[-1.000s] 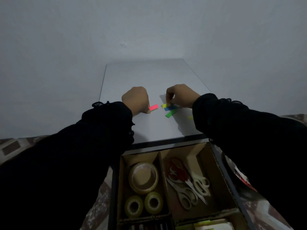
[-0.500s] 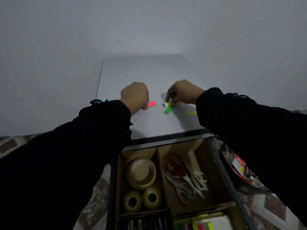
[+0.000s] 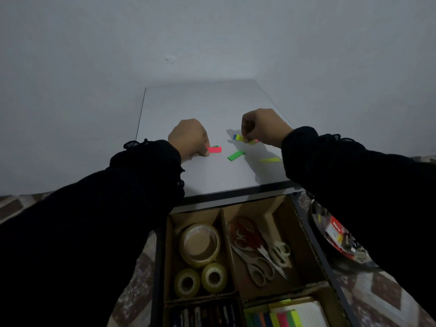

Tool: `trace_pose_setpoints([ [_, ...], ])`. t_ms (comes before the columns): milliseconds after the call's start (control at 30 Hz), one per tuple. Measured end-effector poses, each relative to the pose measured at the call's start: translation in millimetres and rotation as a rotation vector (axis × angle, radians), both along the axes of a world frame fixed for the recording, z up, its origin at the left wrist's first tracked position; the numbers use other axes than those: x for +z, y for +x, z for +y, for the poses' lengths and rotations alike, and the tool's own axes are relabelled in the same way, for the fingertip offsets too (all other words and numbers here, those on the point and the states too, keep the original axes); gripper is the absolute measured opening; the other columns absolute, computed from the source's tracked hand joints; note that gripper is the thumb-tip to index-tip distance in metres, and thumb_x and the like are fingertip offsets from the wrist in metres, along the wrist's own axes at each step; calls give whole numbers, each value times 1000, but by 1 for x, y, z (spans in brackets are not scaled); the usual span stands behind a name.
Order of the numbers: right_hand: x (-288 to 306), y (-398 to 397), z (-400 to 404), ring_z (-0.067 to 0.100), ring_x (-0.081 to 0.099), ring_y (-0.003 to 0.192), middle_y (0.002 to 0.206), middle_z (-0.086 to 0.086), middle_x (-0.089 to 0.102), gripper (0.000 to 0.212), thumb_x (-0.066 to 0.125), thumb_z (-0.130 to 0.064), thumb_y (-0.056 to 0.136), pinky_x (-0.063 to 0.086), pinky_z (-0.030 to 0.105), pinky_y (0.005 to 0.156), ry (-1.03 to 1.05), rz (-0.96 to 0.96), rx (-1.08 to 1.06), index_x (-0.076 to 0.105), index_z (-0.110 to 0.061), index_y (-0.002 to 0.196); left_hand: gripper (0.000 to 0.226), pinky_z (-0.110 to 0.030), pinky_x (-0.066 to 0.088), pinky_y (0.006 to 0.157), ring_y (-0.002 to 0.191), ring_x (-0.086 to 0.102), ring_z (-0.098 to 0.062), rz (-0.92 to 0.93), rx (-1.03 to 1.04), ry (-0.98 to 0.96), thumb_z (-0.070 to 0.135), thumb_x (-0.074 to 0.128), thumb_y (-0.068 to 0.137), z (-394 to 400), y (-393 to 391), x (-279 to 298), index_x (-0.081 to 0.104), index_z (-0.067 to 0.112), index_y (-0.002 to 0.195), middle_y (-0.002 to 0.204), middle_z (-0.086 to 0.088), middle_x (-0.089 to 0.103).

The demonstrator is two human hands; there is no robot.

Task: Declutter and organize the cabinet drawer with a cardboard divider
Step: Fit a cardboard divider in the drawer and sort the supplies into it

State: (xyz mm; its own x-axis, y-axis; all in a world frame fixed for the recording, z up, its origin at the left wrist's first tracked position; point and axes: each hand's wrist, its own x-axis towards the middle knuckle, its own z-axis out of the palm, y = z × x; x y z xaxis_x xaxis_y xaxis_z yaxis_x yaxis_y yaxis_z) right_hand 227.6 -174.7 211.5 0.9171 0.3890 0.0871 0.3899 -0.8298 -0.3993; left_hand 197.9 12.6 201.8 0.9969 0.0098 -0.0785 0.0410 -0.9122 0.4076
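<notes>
The white cabinet top met the wall at its far edge and ended at a dark front edge just above the open drawer; bare surface lay beyond both hands and between them and the front edge. The left hand was curled, pinching a pink sticky flag against the top, with a green sliver showing just behind it. The right hand was curled, pinching a small bundle of blue and yellow flags.

Compared with half a second earlier, the right hand had lifted slightly, leaving a green flag and a yellow flag lying loose and apart.

The cardboard divider sat in the drawer, splitting it into compartments: tape rolls left, scissors right, pens and flag pads nearest.
</notes>
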Motion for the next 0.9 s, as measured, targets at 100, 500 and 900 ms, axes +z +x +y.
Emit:
trace_pose_setpoints([
  [100,6,-8,-8,4,54,46,78,15,68,13,61,8,73,37,3,43,80,58,-35,66,-3,79,12,-34,57,68,51,62,-20,-28,51,-83,-2,74,68,2,-8,4,70,9,66,36,4,56],
  [500,19,-97,-50,15,55,53,76,16,66,11,70,3,75,48,18,49,171,183,-109,62,-5,77,7,-17,53,56,39,57,-5,33,6,-196,-1,70,80,-29,-88,24,71,4,86,61,-2,63],
  [900,-37,-189,-89,-5,55,40,61,-1,60,11,71,3,75,48,9,46,126,304,-148,67,-7,78,7,-19,54,50,37,55,0,73,-116,-237,5,72,79,-54,-179,-33,71,0,83,61,-3,63],
])
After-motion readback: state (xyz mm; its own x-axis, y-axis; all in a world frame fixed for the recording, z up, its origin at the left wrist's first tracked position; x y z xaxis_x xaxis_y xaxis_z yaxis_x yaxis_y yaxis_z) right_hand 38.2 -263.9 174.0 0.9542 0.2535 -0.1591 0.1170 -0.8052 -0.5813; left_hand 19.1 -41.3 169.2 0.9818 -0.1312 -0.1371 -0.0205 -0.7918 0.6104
